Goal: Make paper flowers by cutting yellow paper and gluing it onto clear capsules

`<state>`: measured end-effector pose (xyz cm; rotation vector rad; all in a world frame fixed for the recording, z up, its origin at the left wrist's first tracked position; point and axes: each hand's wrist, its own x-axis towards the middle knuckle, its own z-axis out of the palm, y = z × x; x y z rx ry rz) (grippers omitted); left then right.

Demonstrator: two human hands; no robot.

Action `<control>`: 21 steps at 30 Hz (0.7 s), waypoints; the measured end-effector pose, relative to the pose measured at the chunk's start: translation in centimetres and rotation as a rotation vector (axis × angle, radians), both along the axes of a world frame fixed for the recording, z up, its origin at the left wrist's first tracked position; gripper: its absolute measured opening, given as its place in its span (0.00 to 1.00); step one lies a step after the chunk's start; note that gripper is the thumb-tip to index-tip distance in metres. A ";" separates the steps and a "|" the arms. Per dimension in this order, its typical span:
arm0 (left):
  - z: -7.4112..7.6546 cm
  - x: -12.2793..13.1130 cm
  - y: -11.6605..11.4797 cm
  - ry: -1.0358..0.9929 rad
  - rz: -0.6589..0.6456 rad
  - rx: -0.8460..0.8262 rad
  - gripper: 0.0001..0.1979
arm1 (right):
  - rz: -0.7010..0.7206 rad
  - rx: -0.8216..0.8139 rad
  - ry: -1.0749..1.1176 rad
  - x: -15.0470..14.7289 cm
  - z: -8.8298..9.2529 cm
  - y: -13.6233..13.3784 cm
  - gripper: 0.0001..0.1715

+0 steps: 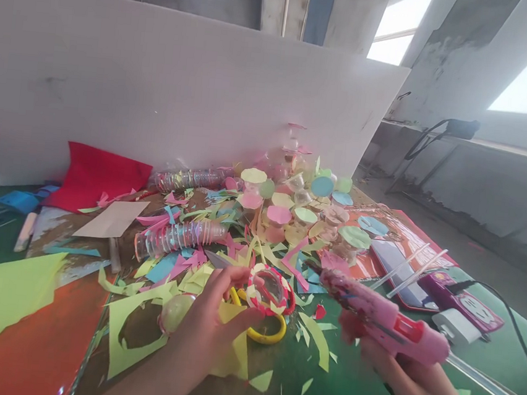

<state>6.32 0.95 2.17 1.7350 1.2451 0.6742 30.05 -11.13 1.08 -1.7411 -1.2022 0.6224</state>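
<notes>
My left hand [219,314] pinches a small clear plastic cup [269,290] with a red-and-white rim. Below it lie scissors with yellow handles [273,335], partly hidden by the fingers. In my right hand [405,372] is a pink hot glue gun [378,314], its nozzle pointing left toward the cup but apart from it. A long clear glue stick [492,384] juts from the gun's back end. Beside my left wrist are another clear cup [176,313] and a yellow-green sheet with a round hole [117,357].
Behind my hands stands a cluster of clear cups topped with coloured paper discs [279,214]. Two wrapped plastic bottles [180,239] lie to the left among paper scraps. A phone [396,275], a white charger [456,328] and a black cable [519,327] sit right. A white board [163,82] rises behind.
</notes>
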 end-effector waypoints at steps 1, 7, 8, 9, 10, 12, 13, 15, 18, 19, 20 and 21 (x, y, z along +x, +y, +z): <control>0.0 0.0 0.1 0.001 0.002 0.007 0.25 | 0.064 -0.011 0.046 -0.4 0.2 0.4 0.28; -0.3 -0.1 0.3 0.002 0.007 -0.037 0.24 | 0.146 -0.054 0.301 -3.0 0.5 2.4 0.32; -0.4 -0.1 0.4 -0.004 0.010 -0.045 0.25 | 0.146 -0.056 0.327 -3.4 0.6 2.6 0.34; -0.4 -0.1 0.4 -0.014 0.011 -0.052 0.25 | 0.145 -0.059 0.348 -3.7 0.7 2.7 0.36; -0.5 -0.1 0.4 -0.026 0.014 -0.059 0.25 | 0.144 -0.063 0.363 -3.9 0.8 2.8 0.37; -0.5 -0.1 0.4 -0.041 0.019 -0.074 0.26 | 0.143 -0.072 0.383 -4.1 0.8 2.9 0.39; -0.5 -0.2 0.4 -0.042 0.017 -0.084 0.27 | 0.139 -0.076 0.393 -4.2 0.8 2.9 0.39; -0.5 -0.2 0.5 -0.039 0.004 -0.109 0.27 | 0.121 -0.074 0.416 -4.2 0.5 3.0 0.38; -0.7 -0.3 0.6 -0.057 -0.040 -0.125 0.27 | 0.097 -0.054 0.470 -4.2 0.1 3.0 0.39; -0.7 -0.3 0.6 -0.067 -0.050 -0.124 0.27 | 0.099 -0.049 0.484 -4.2 0.0 3.0 0.39; -0.7 -0.3 0.6 -0.075 -0.058 -0.122 0.27 | 0.105 -0.047 0.490 -4.2 0.0 3.1 0.39; -0.7 -0.3 0.6 -0.079 -0.063 -0.121 0.26 | 0.113 -0.050 0.487 -4.1 0.0 3.1 0.38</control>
